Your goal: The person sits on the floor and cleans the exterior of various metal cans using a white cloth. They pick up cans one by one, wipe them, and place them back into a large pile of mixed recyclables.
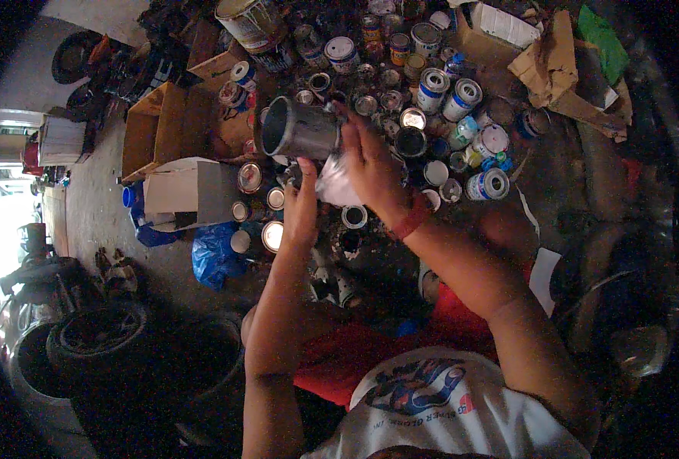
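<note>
A silver-grey metal cup [311, 129] is held in the air, tipped on its side with its open mouth to the left. My left hand [300, 203] is under it, thumb up at its lower side, with a small metal fitting [289, 173] at the fingers. Whether that fitting is joined to the cup I cannot tell. My right hand [374, 166] is at the base end of the cup, fingers spread along it and slightly blurred. Between both hands hangs a whitish sheet or cloth [339, 186], beside the right palm; its material is unclear.
Many paint cans and lids crowd the floor ahead, among them a white-and-blue can [487, 185] and a large stained bucket [250, 26]. Cardboard boxes [164, 123] and a blue plastic bag [218, 252] lie left, a torn carton [569, 74] right. Tyres [98, 327] stand at lower left.
</note>
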Tool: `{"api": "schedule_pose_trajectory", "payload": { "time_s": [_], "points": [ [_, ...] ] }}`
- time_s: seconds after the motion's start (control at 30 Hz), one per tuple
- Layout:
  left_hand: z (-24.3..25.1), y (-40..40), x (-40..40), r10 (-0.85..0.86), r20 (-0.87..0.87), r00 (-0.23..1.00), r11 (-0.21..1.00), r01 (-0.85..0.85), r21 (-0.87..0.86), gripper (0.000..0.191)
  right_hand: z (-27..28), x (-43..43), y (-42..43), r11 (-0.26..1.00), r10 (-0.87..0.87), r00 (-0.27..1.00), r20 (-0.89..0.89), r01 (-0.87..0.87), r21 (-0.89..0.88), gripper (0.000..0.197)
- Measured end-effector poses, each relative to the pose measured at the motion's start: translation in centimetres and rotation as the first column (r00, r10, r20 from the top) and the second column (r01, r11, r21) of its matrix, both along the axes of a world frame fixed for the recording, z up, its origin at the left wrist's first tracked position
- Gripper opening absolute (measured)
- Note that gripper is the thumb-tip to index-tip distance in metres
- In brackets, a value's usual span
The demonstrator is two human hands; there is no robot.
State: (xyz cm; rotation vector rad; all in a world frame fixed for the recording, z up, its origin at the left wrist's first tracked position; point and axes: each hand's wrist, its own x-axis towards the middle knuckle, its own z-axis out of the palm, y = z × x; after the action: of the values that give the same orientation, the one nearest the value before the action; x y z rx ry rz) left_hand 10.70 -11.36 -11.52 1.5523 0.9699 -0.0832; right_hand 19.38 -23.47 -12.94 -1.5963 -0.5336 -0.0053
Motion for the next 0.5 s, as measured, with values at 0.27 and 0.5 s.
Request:
{"api": "schedule_pose_trajectory", "payload": {
  "time_s": [0.27, 0.5],
  "points": [
    [-2.6, 1.2, 0.3, -0.065, -0.009, 0.998, 0.931, 0.064, 0.360, 0.072, 2.9, -1.8, 1.3, 0.997, -0.030, 0.952, 0.304, 0.050, -0.060, 0.057],
    [-0.5, 1.3, 0.0, -0.281, 0.355, 0.892, 0.850, 0.060, 0.523, 0.047, -3.5, 1.0, -0.5, 0.840, 0.354, 0.711, -0.607, 0.043, 0.541, 0.041]
  ]
}}
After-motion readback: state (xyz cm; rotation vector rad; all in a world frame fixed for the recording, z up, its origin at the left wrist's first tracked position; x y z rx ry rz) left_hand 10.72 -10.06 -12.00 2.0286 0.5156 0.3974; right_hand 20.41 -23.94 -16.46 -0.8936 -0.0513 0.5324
